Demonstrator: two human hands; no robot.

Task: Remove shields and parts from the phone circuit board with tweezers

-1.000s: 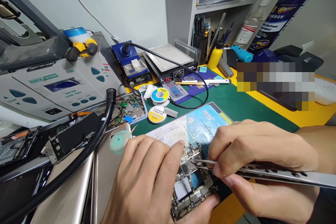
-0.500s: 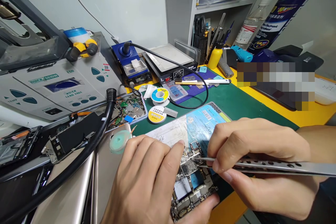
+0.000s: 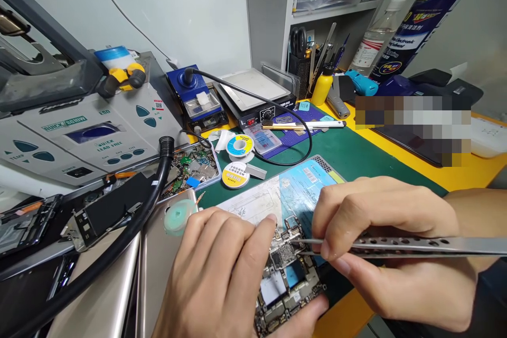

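Observation:
A phone circuit board lies tilted under my left hand, whose fingers press along its left side while the thumb holds the near edge. Metal tweezers with a row of round holes in the shank are pinched in my right hand. Their tips reach over the board beside a grey speckled square section; the two tips look slightly apart. Whether they touch a part is too small to tell. Beneath the board's far end is a blue and white pad.
Solder spools and a round labelled tin stand beyond my left hand. A black hose curves down from the hot-air station. Phone housings lie left. A preheating plate and yellow bottle stand at the back.
The whole view has shifted slightly. The tweezers' tips stay near the same part of the board, and both hands keep their holds.

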